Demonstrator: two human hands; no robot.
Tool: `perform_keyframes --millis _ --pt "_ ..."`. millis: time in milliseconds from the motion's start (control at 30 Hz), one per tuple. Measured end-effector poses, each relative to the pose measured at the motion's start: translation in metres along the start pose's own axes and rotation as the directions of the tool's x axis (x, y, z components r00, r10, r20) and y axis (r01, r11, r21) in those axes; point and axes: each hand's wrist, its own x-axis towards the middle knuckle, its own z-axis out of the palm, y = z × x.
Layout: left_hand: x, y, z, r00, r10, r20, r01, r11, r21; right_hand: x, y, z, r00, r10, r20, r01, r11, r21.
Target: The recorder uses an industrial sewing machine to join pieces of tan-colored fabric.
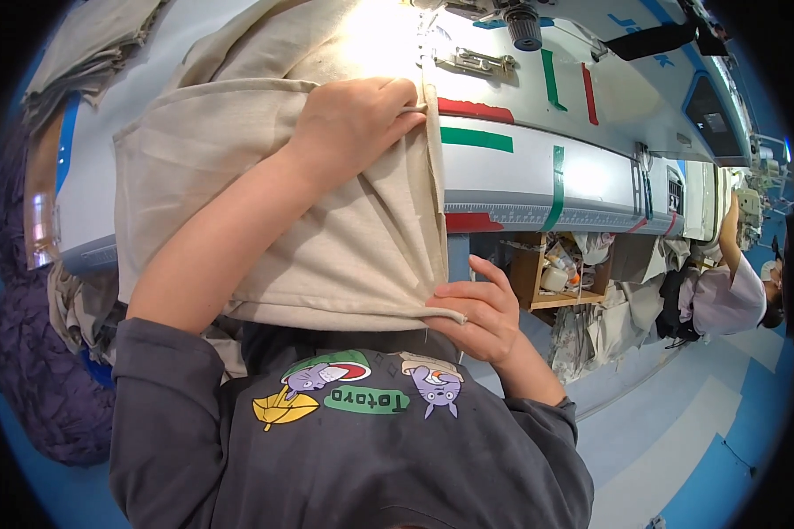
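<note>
Nearest the camera is a dark grey shirt [397, 467] with printed cartoon figures. Past it, the right hand [481, 317] pinches the lower right corner of a beige woven fabric piece [194, 176]. The left hand [357, 123] is clamped on the same piece higher up, at its right edge; the two hands are apart. The fabric lies across a white worktop [93, 198] and overhangs its front edge toward the shirt. The left forearm crosses above the fabric and hides part of it.

Right of the fabric, a grey graduated strip [591, 219] runs along the front edge, crossed by red and green tape [476, 139]. Below it sits an open wooden box [560, 301] of small items. A dark purple cloth bundle [44, 370] stands at the left. Farther back are a white sewing machine [626, 75] with a dark screen and, at upper left, a stack of beige cloth pieces [88, 62]. At far right, a co-worker in a pale top [723, 300] is present.

Markings: dark lettering on a green patch, inverted, on the shirt; blue lettering, partly covered, on the machine; strip graduations too small to read.
</note>
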Motion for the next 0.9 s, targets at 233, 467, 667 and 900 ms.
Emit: perform_keyframes --millis 233,467,667,900 --pt "0.002 -0.024 -0.013 0.984 0.18 0.008 -0.177 0.973 -0.145 0.034 -0.001 0.019 0.981 0.17 0.096 -0.195 0.84 0.506" --pt "0.008 -0.017 -0.012 0.988 0.145 0.049 -0.137 0.98 -0.142 0.1 0.109 0.016 0.935 0.32 -0.152 -0.352 0.889 -0.292" --pt "0.007 -0.019 -0.009 0.991 0.12 0.053 -0.112 0.984 -0.137 0.08 0.147 -0.021 0.927 0.361 0.102 -0.298 0.875 -0.381" --pt "0.004 -0.027 -0.013 0.987 0.154 0.044 -0.145 0.977 -0.154 0.054 0.055 -0.002 0.948 -0.005 0.319 0.107 0.947 -0.304"
